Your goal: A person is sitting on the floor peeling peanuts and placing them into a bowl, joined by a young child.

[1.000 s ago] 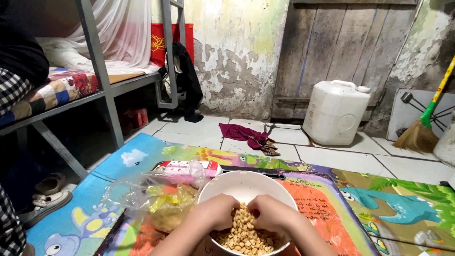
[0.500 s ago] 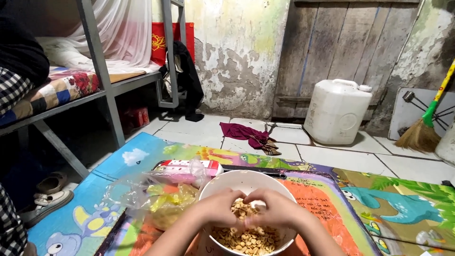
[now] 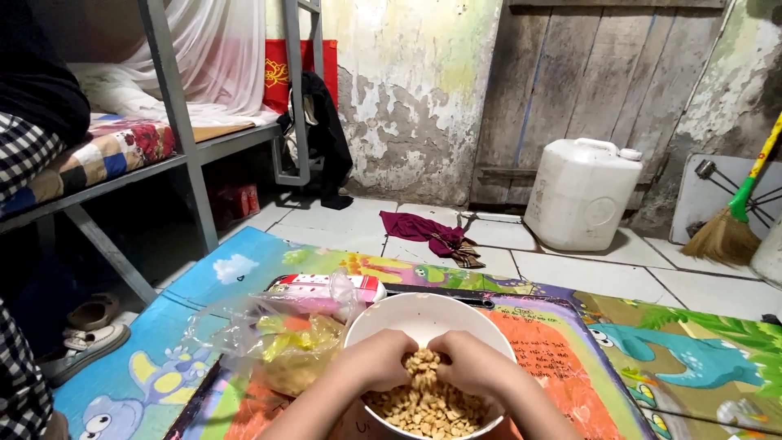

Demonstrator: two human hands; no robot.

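Note:
A white bowl half full of peeled peanuts stands on a colourful play mat in front of me. My left hand and my right hand are both inside the bowl, fingers curled together over a clump of peanuts held just above the heap. Left of the bowl lies a crumpled clear plastic bag with yellowish contents.
A red and white packet lies behind the bowl. On the tiled floor beyond are a maroon cloth, a white jerrycan and a broom. A metal bunk bed frame stands at left, shoes beneath.
Both hands have lifted from deep in the peanuts and drawn together, now rubbing a clump between the fingers above the heap.

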